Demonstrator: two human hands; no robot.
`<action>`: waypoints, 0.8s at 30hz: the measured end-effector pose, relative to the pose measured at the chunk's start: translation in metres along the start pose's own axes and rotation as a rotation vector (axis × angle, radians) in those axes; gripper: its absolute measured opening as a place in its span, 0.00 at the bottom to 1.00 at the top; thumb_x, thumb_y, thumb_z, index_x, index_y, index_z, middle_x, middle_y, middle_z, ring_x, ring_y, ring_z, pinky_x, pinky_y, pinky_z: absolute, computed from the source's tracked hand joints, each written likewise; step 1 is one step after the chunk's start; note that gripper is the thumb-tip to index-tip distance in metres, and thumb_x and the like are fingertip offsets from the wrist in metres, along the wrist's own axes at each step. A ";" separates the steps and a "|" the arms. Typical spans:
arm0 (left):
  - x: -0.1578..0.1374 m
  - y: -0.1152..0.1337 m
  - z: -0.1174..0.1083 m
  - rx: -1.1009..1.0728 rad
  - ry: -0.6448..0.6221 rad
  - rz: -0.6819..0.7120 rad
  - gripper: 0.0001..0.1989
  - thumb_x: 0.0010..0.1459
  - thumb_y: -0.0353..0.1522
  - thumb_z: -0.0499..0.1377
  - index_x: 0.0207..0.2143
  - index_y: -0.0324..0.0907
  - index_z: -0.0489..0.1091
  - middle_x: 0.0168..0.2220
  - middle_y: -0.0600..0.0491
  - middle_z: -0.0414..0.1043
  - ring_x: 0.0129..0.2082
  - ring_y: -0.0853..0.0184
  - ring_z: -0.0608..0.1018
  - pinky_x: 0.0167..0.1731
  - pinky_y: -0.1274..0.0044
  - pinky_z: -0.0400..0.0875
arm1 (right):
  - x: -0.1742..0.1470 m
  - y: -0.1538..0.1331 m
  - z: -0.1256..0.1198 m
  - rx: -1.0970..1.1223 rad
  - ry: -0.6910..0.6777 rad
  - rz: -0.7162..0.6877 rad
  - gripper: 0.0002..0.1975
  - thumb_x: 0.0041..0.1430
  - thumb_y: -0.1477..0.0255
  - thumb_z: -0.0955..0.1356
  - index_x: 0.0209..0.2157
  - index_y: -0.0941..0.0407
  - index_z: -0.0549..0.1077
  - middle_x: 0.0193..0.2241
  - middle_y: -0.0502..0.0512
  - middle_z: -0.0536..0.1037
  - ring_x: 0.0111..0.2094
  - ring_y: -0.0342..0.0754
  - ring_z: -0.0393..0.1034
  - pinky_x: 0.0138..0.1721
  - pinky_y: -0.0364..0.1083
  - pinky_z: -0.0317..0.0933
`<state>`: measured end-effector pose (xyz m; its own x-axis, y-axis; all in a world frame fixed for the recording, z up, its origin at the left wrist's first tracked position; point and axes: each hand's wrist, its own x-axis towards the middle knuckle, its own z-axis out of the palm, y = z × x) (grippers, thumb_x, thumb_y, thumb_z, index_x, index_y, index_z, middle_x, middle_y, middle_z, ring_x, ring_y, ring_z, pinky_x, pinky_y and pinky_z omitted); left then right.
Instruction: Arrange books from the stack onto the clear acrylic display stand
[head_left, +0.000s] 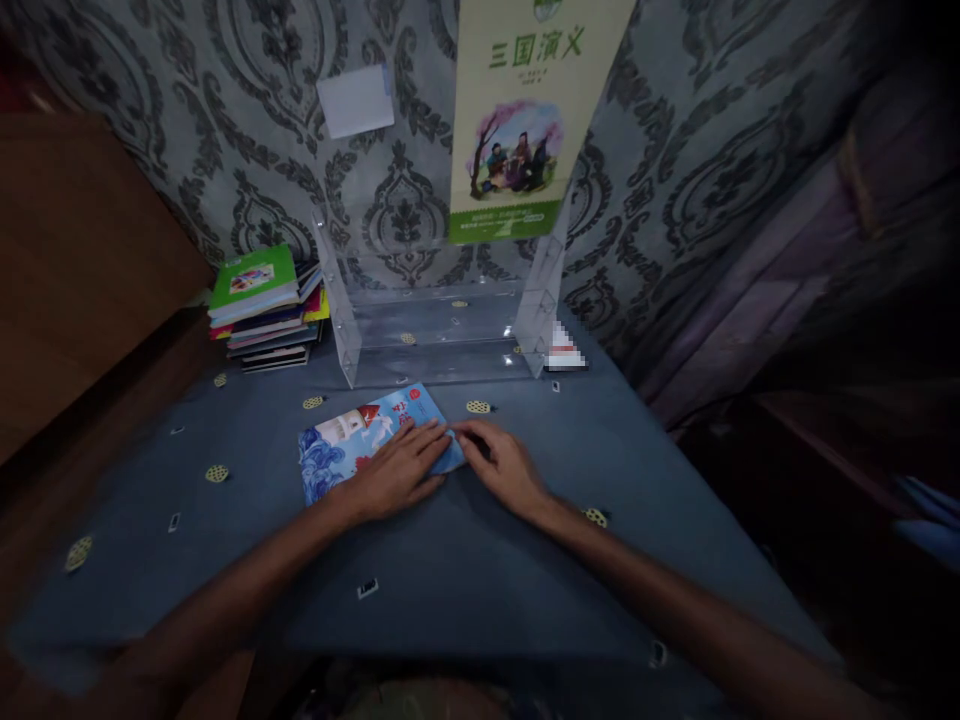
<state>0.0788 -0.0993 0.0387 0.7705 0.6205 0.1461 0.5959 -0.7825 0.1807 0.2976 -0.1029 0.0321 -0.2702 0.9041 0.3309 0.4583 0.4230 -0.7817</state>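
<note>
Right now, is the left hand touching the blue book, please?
Touching. The head view shows the left hand laid flat over the front cover of the blue book, with no gap visible beneath its fingers.

The patterned bench [465,580] carries a blue book [367,428], a clear rack [442,325] beyond it, and, beside the rack, a stack [270,320] left and a blurred white item [564,352] right.

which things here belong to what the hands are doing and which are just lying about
In hand:
- blue illustrated book, under the left hand, with the right hand at its right end

Apparently just lying about:
- stack of books
- clear stand
- 三国演义 cover
- white rectangle
</note>
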 end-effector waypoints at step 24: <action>0.009 0.010 0.005 0.133 0.154 -0.024 0.18 0.72 0.35 0.48 0.55 0.36 0.71 0.55 0.39 0.75 0.60 0.53 0.74 0.61 0.59 0.69 | 0.004 0.015 -0.003 0.358 0.057 0.095 0.18 0.66 0.59 0.63 0.45 0.56 0.78 0.32 0.53 0.81 0.28 0.44 0.72 0.32 0.44 0.68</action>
<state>0.0929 -0.1021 0.0367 0.7180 0.6317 0.2922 0.6461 -0.7611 0.0577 0.3058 -0.0926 0.0236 -0.1885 0.9444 0.2693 0.1513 0.2989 -0.9422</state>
